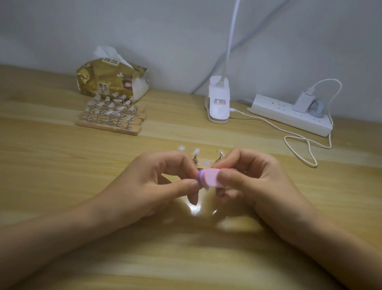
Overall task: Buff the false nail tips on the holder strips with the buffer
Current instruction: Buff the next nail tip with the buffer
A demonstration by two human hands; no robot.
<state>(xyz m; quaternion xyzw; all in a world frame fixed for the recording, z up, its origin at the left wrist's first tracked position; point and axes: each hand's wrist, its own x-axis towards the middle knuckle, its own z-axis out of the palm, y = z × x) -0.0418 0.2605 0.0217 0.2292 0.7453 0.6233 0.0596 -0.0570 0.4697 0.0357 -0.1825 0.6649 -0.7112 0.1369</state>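
Right hand [246,181] pinches the pink buffer [208,179]; left hand [160,176] touches its end

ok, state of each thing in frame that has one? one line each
buffer, held between both hands
left hand, fingers pinch the buffer's purple end
right hand, grips the buffer's pink body
nail tips behind the hands, standing upright
stacked holder strips, loaded with tips, untouched
tissue pack, open, tissue sticking out
power strip, charger plugged in, red light on
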